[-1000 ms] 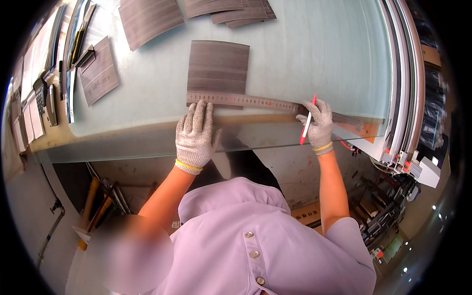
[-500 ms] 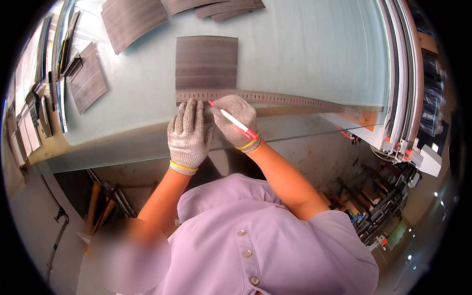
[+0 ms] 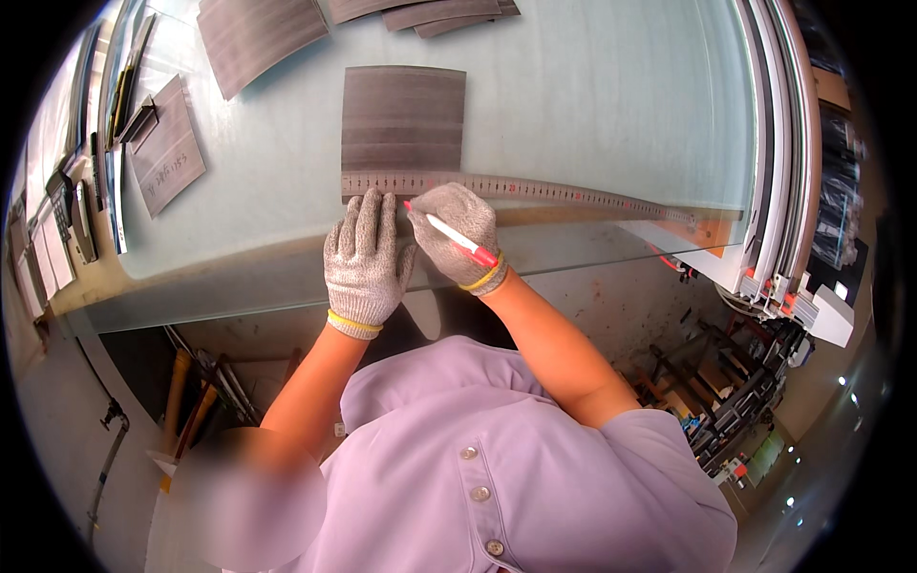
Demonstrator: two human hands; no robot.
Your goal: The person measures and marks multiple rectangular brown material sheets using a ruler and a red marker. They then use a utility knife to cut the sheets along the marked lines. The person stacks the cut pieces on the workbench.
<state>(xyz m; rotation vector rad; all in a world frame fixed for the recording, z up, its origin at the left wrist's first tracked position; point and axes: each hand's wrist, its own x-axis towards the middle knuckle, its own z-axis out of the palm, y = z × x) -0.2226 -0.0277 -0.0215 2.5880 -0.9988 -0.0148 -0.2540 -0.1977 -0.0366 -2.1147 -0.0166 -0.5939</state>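
A steel ruler lies across the near end of a grey-brown, streaked rectangular sheet and runs far out to the right over the glass tabletop. My left hand, in a grey knitted glove, is flat with its fingers stretched forward, the tips at the ruler's near edge close to its left end. Just right of it, my right hand, gloved the same way, is closed round a white pen with red ends. The pen's red tip points at the strip of sheet below the ruler; whether it touches is unclear.
Similar sheets lie at the far left and top of the glass table. A sheet with handwriting rests at left beside a box cutter and other tools. A white rail machine borders the right side.
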